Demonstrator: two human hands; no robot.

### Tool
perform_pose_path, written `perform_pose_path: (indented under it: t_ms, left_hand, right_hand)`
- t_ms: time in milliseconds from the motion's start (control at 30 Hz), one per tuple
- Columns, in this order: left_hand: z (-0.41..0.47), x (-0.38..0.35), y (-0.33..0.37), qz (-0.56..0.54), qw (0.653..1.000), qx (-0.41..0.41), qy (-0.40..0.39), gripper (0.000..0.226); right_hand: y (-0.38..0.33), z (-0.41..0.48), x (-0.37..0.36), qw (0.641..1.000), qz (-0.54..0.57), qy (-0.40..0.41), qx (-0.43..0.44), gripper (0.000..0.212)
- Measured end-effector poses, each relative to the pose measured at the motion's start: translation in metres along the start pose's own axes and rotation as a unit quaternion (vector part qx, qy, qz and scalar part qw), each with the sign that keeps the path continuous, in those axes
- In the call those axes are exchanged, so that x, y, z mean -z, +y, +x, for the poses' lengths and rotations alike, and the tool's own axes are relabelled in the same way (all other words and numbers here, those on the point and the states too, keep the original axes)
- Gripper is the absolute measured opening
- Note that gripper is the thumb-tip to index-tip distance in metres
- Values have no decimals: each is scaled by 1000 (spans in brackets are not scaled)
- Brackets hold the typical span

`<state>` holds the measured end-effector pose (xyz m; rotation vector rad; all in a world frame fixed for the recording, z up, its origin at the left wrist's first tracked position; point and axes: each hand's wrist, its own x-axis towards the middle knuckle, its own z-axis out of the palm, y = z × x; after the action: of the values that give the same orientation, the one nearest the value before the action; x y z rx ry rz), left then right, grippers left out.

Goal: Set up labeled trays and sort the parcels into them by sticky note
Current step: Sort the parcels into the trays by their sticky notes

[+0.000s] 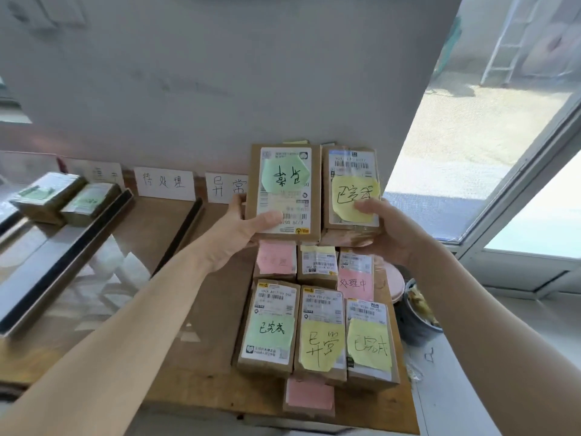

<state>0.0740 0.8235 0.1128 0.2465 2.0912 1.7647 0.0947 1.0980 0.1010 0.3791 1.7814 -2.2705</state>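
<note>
- Parcels point(320, 303) lie packed in rows on the wooden table point(195, 388), over by its right edge, with green, yellow and pink sticky notes facing up.
- The left hand point(242, 228) grips the green-note parcel point(283, 190) at its lower left corner. The thumb is curled over the front face and the fingers are hidden behind the box.
- The right hand point(390, 228) holds the yellow-note parcel point(352, 187), thumb pressing the note's lower edge. Its other fingers are out of sight underneath.
- Both boxes are up side by side, just above the rows, faces turned to the camera. The writing on the green note reads upside down.
- Two bare forearms reach in from the bottom corners, the left one long and straight, the right bent at the wrist.
- Back left, two more boxes with green notes point(47, 196) sit beside a dark divider point(63, 262), too blurred to read.
- White label cards point(165, 184) stand against the wall. The rightmost is partly covered by the held box, and the leftmost is hard to make out.
- At the front edge, a pink-note box point(309, 394) is half tucked under the row.
</note>
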Motion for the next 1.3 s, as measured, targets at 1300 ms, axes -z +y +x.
perform_pose_path:
  t_ms: [1300]
  left_hand:
    - [120,210,-105,-1,975,217,55,83]
  right_hand:
    - [7,145,-173,995,-38,91,8,80]
